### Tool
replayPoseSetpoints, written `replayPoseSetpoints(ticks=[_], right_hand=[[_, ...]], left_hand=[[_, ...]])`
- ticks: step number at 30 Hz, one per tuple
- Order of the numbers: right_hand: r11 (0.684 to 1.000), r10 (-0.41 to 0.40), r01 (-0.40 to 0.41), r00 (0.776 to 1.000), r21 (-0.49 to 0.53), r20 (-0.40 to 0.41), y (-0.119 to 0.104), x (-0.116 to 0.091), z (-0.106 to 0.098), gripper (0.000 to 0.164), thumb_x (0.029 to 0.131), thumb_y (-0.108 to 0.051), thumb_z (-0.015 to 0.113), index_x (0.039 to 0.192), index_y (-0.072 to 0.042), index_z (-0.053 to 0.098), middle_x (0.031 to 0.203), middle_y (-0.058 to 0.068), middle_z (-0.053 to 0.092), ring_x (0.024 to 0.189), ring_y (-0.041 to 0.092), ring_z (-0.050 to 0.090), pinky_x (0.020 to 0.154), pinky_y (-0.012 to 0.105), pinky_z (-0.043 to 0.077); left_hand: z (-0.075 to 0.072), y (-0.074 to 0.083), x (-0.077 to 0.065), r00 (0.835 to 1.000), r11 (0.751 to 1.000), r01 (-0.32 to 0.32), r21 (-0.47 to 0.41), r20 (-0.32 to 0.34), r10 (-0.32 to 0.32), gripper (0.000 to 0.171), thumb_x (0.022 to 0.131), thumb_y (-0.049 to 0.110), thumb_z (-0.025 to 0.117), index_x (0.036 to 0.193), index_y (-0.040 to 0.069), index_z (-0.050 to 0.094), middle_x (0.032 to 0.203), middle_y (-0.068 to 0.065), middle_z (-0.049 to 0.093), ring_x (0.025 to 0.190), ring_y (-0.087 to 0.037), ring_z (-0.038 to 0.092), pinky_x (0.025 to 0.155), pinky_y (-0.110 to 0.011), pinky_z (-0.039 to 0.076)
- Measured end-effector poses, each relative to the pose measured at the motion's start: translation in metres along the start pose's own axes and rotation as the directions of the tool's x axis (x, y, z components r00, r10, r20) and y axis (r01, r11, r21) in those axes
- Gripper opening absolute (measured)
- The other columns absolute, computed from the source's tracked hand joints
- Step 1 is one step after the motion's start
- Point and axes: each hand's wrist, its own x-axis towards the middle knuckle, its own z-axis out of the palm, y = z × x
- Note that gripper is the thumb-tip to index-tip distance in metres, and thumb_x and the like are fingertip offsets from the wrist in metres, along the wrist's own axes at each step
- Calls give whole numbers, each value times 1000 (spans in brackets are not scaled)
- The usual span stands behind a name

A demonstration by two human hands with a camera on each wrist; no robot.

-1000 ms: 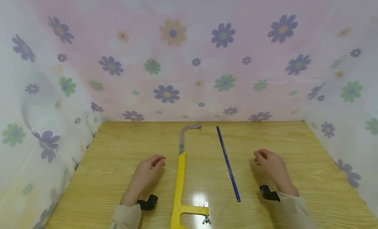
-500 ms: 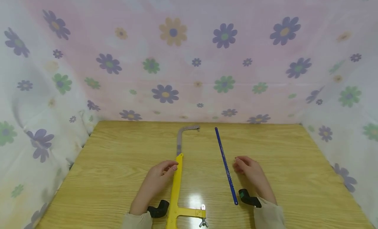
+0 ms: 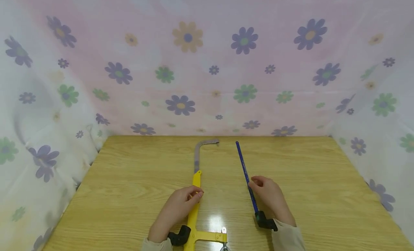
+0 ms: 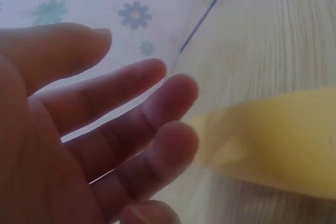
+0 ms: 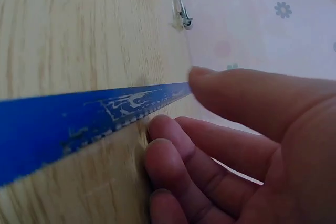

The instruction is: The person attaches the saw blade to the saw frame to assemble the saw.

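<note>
At the left edge of the head view, a flowered cloth [image 3: 42, 118] is hanging, stretching across the top and down the right side around a wooden table [image 3: 129, 172]. In the lower centre-left, the left hand [image 3: 179, 208] is hovering across a yellow saw frame [image 3: 192, 222], its fingers loosely bending and released; whether the fingertips are touching the yellow metal, I cannot tell. A black wrist piece [image 3: 181, 236] is overlapping the frame below that hand. The frame is lying lengthwise from the bottom edge up to its grey hooked end [image 3: 197, 155] near the middle, with a yellow side arm [image 3: 208, 236] pointing right towards a metal wing nut [image 3: 224, 248] at the bottom. Right of centre, a blue saw blade [image 3: 244, 167] is slanting down the table, toothed along one edge. The right hand [image 3: 270, 195] is reaching over it from the right, thumb and fingers curving slackly, ungripped; contact is unclear. Its black wrist piece is covering the blade's lower end.
</note>
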Motion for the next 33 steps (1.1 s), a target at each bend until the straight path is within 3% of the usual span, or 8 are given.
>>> replayPoseSetpoints(ticks=[5,9,15,18,23,27,33], right_hand=[[998,-39,40,999,-50,16,-2,-5,4,33,78,-24,67,106,-8,62,84,0,56,74,14,51,67,35,42],[992,-82,84,996,-97,23,-3,-6,8,30,74,-18,71,101,-9,63,86,0,53,75,13,48,67,34,42],[990,-65,65,998,-123,8,-3,-2,11,25,75,-12,67,100,-10,62,86,2,53,75,15,48,68,36,42],[989,-57,58,998,-136,10,-4,-1,10,29,76,-16,67,104,-8,61,87,2,53,74,15,48,65,34,42],[983,-83,93,994,-159,65,-7,-2,7,47,76,-22,69,118,-8,54,87,3,46,69,15,41,56,30,36],[979,-112,120,992,-162,60,-6,0,6,44,77,-13,67,119,-6,53,87,3,46,69,14,42,58,29,36],[979,-145,152,987,-135,64,-5,-2,3,41,77,-1,61,118,-5,54,85,3,48,69,14,43,58,30,37]], left_hand=[[4,1,-3,1000,1000,11,28,28,-12,35,90,44,46,103,16,63,81,11,56,62,-6,47,56,-24,39],[8,3,-5,997,998,-18,53,72,14,31,90,42,47,99,18,63,76,13,55,59,-5,45,54,-23,38],[13,10,-4,993,995,-65,72,104,57,21,89,37,51,93,20,63,75,14,55,63,-3,47,59,-23,40],[16,15,-4,991,993,-81,81,115,71,20,88,37,52,91,20,63,73,15,54,62,-2,47,59,-22,40],[22,25,-4,979,996,-64,61,200,50,22,88,40,51,91,22,63,71,16,52,60,-2,47,57,-22,40],[25,31,-4,966,995,-46,85,259,22,21,88,39,52,90,21,63,71,16,52,60,-2,47,57,-22,40],[28,33,-5,960,992,-37,124,281,0,21,87,38,53,85,20,63,68,15,51,58,-3,46,56,-22,39]])
